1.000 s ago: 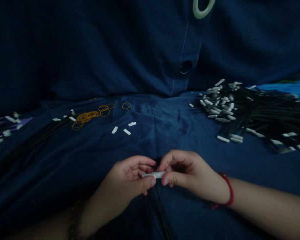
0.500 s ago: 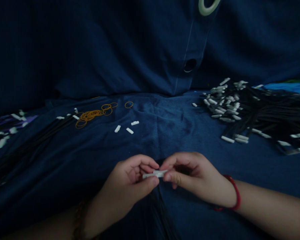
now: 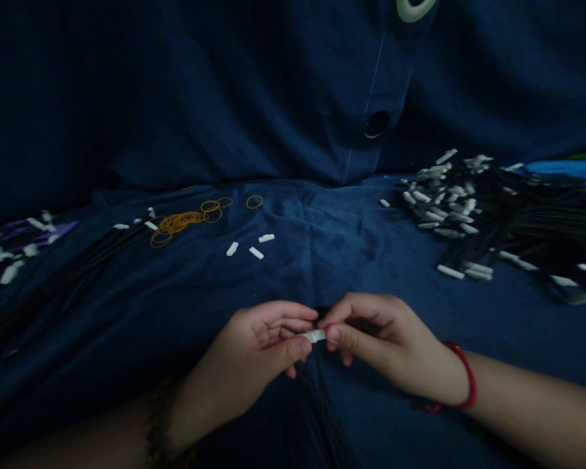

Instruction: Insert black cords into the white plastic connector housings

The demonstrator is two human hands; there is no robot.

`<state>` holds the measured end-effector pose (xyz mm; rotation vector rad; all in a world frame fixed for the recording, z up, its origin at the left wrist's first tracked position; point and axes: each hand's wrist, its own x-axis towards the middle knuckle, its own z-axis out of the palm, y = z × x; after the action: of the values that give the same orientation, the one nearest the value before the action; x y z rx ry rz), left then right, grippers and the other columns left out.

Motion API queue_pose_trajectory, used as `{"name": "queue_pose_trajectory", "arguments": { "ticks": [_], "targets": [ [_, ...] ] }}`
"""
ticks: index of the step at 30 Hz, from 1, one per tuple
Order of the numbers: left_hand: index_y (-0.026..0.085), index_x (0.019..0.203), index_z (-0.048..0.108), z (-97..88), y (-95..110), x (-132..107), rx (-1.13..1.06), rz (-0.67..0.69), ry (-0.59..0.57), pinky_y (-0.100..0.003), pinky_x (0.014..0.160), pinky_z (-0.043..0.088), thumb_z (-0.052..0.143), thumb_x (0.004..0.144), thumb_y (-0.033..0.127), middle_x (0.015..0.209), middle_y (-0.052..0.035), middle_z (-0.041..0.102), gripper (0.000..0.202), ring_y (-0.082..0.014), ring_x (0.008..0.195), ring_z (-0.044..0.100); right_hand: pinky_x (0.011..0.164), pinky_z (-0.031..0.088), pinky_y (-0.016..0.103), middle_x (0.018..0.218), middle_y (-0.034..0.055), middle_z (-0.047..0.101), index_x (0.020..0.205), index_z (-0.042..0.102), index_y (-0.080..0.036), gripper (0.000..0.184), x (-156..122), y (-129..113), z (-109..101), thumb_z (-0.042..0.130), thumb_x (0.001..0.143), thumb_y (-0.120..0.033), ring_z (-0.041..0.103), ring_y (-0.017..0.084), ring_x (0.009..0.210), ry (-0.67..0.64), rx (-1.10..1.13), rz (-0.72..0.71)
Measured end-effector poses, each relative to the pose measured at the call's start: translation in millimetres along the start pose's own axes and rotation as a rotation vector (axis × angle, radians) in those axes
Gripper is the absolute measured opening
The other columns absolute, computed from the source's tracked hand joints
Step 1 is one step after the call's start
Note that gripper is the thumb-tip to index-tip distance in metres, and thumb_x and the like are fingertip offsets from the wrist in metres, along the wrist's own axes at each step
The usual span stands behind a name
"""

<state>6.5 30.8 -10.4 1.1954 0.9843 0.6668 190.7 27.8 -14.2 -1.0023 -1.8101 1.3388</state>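
Note:
My left hand (image 3: 258, 348) and my right hand (image 3: 381, 339) meet low in the middle of the view, fingertips together. Both pinch one small white plastic tip (image 3: 315, 335) between thumb and forefinger. Thin black cords (image 3: 317, 404) hang from under the hands toward me. A red string band circles my right wrist (image 3: 461, 384). A beaded bracelet sits on my left wrist.
Dark blue cloth (image 3: 322, 254) covers the surface and rises behind. A large heap of black cords with white tips (image 3: 493, 215) lies at the right. Orange rubber bands (image 3: 185, 218) and three loose white tips (image 3: 254, 247) lie farther back, and more black cords (image 3: 53, 273) at the left.
My hands have drawn closer together, so less of the white tip shows between the fingers. The view has shifted slightly.

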Motion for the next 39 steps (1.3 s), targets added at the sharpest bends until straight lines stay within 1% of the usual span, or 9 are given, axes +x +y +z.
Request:
{"name": "queue_pose_trajectory", "arguments": {
  "ticks": [5,9,13,16,20,26,30,34,39],
  "targets": [
    [0.018,0.097,0.059,-0.4,1.1,-1.9,-0.015,-0.027,0.0,-0.019,0.05,0.045,0.06,0.071,0.015,0.085,-0.0036,0.066,0.026,-0.0119,0.068,0.058,0.053,0.042,0.017,0.065,0.0016,0.058,0.08,0.057,-0.011,0.016,-0.8,-0.8,0.5,0.052,0.081,-0.026,0.053,0.006,0.054,-0.007,0.02,0.013],
    [0.018,0.091,0.061,-0.3,2.4,-3.0,-0.043,-0.023,0.01,-0.016,0.047,0.043,0.06,0.071,0.013,0.073,0.0,0.064,0.021,-0.0091,0.062,0.055,0.052,0.041,0.018,0.067,0.0022,0.057,0.079,0.057,-0.011,0.017,-0.5,-2.8,1.3,0.055,0.078,-0.027,0.053,0.007,0.055,-0.002,0.079,0.058],
    [0.021,0.083,0.063,-2.3,2.4,-3.6,-0.143,0.03,0.028,-0.011,0.042,0.04,0.06,0.07,0.009,0.065,0.0037,0.06,0.019,-0.0058,0.054,0.052,0.045,0.036,0.014,0.07,0.0008,0.054,0.085,0.05,-0.013,0.017,-1.1,-7.9,5.2,0.042,0.085,-0.027,0.051,0.005,0.054,0.028,0.228,0.164],
    [0.022,0.079,0.064,-3.2,1.9,-6.9,-0.241,0.064,0.038,-0.01,0.04,0.038,0.061,0.069,0.01,0.063,0.0044,0.059,0.016,-0.0042,0.05,0.052,0.041,0.034,0.013,0.07,0.0016,0.054,0.083,0.049,-0.013,0.015,-5.6,-17.0,13.7,0.042,0.084,-0.026,0.051,0.006,0.054,-0.08,0.329,0.281],
    [0.022,0.075,0.064,1.6,2.7,-15.6,-0.301,0.089,0.045,-0.01,0.041,0.039,0.064,0.068,0.015,0.065,0.0033,0.061,0.01,-0.0042,0.049,0.053,0.054,0.037,0.016,0.07,0.0002,0.05,0.079,0.049,-0.011,0.019,-15.6,-32.4,27.5,0.059,0.072,-0.026,0.044,0.005,0.06,-0.173,0.468,0.36],
    [0.021,0.077,0.065,13.4,7.7,-23.0,-0.302,0.037,0.124,-0.01,0.039,0.037,0.061,0.068,0.009,0.059,0.0041,0.059,0.015,-0.0047,0.049,0.05,0.053,0.032,0.017,0.063,-0.001,0.05,0.069,0.051,-0.012,0.014,-17.7,-37.9,22.4,0.056,0.074,-0.024,0.042,0.006,0.057,-0.11,0.243,0.348],
    [0.02,0.083,0.062,15.7,8.8,-23.8,-0.304,0.005,0.151,-0.012,0.041,0.036,0.059,0.069,0.009,0.062,0.0034,0.059,0.018,-0.0052,0.052,0.05,0.05,0.036,0.019,0.063,-0.0006,0.052,0.074,0.05,-0.013,0.017,-11.9,-36.3,20.3,0.054,0.075,-0.029,0.046,0.007,0.051,-0.198,0.358,0.411],
    [0.02,0.092,0.059,16.6,9.7,-26.9,-0.256,0.021,0.132,-0.016,0.049,0.039,0.059,0.072,0.014,0.075,-0.0002,0.062,0.021,-0.0087,0.063,0.055,0.052,0.033,0.016,0.068,-0.0012,0.049,0.073,0.052,-0.011,0.014,-6.8,-38.5,31.7,0.057,0.072,-0.024,0.039,0.005,0.055,-0.136,0.378,0.313],
    [0.019,0.093,0.058,17.7,14.4,-30.1,-0.244,0.04,0.126,-0.015,0.047,0.036,0.061,0.071,0.014,0.076,0.0007,0.06,0.023,-0.0069,0.06,0.053,0.057,0.032,0.016,0.062,-0.0026,0.048,0.064,0.055,-0.011,0.01,-4.2,-44.4,34.1,0.053,0.073,-0.016,0.038,0.005,0.058,-0.092,0.405,0.285]
  ]
}}
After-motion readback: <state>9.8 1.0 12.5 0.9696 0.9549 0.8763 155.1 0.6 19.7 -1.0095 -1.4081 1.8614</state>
